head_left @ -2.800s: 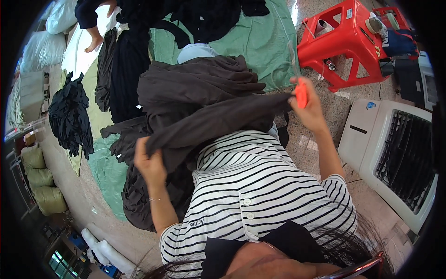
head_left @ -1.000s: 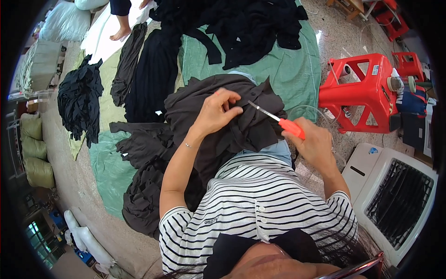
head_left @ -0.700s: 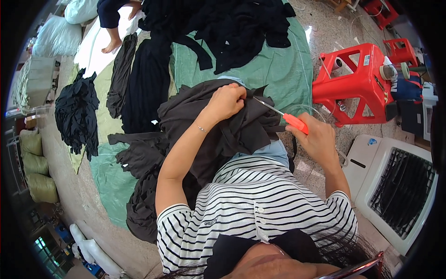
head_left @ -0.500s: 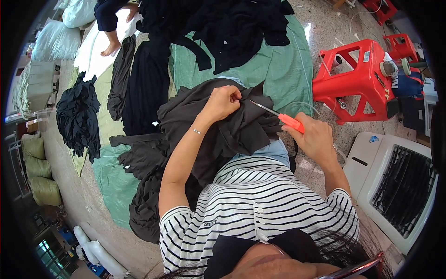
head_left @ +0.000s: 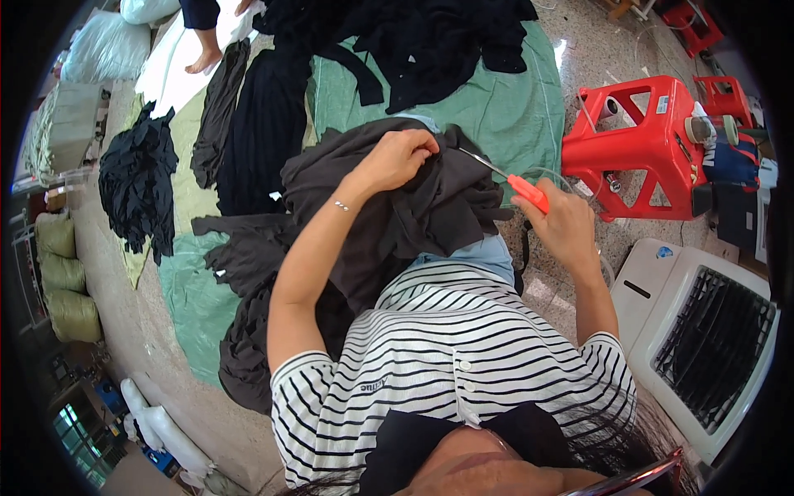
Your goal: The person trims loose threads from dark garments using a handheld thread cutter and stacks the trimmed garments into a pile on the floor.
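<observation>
Left hand [head_left: 403, 161]: closed, fingers curled in over the dark garment [head_left: 343, 169]; fingertips partly hidden, so pinch on the cloth not possible to tell. Right hand [head_left: 564, 223]: wrapped firmly around the red handle [head_left: 530, 194] of a thin metal tool [head_left: 488, 164], tip near the left fingers. Dark garment: brown-grey, bunched over pale-blue cloth [head_left: 484, 258], inside the right edge of the green sheet [head_left: 529, 103]. Black clothes [head_left: 447, 50]: heaped toward the sheet's far edge. Red stool [head_left: 672, 103]: just beyond the sheet's right edge. White machine [head_left: 638, 277]: black grille [head_left: 715, 351], near the right forearm [head_left: 594, 302].
</observation>
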### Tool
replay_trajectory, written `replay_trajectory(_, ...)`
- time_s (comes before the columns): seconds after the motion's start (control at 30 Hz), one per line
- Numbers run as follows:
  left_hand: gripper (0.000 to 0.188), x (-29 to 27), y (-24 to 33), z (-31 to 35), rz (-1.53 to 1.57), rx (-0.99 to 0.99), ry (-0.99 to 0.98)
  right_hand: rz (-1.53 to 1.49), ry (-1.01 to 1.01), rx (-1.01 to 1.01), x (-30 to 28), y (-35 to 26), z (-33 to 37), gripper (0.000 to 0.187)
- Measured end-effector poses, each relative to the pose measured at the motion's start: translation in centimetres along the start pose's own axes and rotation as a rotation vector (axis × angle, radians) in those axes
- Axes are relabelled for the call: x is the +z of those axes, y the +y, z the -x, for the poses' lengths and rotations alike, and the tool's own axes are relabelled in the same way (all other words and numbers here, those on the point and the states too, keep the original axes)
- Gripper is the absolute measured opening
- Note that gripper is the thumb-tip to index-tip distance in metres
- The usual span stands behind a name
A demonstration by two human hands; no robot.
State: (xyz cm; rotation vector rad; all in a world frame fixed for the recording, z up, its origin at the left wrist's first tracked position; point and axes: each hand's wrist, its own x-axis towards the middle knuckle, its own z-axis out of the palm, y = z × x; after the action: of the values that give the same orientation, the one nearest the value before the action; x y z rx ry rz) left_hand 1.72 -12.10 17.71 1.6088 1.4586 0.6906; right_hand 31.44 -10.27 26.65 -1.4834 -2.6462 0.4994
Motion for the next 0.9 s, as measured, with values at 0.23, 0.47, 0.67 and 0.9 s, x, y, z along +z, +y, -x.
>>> replay_trajectory(0.23, 0.037, -2.9, 2.7, 7.3, -0.356, 0.341, -0.092, -0.406, 0.293, -0.025, 3.2, -1.4, 2.8, 0.057)
replay_trajectory(0.47, 0.016, -2.6, 2.6, 6.4, -0.118, 0.371, -0.055, -0.373, 0.194, -0.452, 12.7, -3.6, 4.7, 0.067)
replay_trajectory(0.67, 0.016, -4.9, 4.4, 4.0, -0.006, -0.022, -0.458, -0.669, 0.268, -0.257, 7.6, -1.9, 2.6, 0.039)
replay_trajectory(0.9, 0.021, -3.9, 2.5, -1.9, 0.205, -0.404, -0.618, -0.126, 0.119, -0.051, 0.2, 1.3, -1.5, 0.033)
